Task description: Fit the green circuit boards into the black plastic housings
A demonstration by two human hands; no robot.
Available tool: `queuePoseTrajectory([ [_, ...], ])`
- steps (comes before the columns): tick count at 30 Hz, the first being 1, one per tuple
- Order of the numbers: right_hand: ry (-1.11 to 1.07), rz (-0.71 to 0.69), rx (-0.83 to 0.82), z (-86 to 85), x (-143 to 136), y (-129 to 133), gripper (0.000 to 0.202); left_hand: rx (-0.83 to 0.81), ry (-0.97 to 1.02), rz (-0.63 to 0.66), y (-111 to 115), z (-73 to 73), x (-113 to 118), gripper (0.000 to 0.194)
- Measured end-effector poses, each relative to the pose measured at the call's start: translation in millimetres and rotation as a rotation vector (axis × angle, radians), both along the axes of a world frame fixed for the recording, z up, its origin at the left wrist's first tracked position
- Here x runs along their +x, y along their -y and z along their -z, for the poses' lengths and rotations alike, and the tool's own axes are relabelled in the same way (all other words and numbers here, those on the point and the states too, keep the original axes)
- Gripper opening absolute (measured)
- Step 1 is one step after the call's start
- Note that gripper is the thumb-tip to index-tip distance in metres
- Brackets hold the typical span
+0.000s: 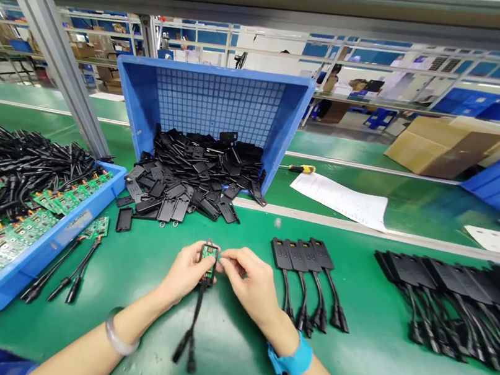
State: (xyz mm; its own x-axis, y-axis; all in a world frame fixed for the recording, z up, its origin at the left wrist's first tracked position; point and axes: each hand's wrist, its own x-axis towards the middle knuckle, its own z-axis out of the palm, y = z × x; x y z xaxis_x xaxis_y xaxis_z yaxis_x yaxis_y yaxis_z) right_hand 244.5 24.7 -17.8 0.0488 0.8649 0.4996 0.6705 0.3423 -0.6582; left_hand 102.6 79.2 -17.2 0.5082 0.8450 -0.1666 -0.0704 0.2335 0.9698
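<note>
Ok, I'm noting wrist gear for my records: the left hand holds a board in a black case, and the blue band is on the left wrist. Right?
No, the blue band is on the right wrist, as the head view shows. The left hand does hold the board.

Head camera: on the person's head, facing forward and down
Left hand (185, 270), right hand (257, 284): close below
White wall (263, 40): far beyond the blue crate (216, 101) (small here)
</note>
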Motion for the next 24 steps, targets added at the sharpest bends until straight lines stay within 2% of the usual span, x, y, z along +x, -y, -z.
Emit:
queuePoseTrajectory([
  [3, 0.214, -0.026, 0.123, 2.8, 7, -1, 0.023, 0.039, -0.086, 0.112, 2, 4.1, 2, 0.022],
  [7, 0.407, -0.036, 0.167, 5.1, 11, -2, 0.028, 0.094, -0.135, 0.163, 2, 8.7, 2, 0.013],
  [14, 0.353, -0.08, 0.124, 6.2, 11, -3, 0.024, 0.085, -0.189, 0.204, 1, 10.7, 2, 0.01],
  [24, 0.343, -0.081, 0.15, 9.3, 11, -4, 0.022, 0.11, -0.19, 0.227, 0, 12.3, 0, 0.008],
])
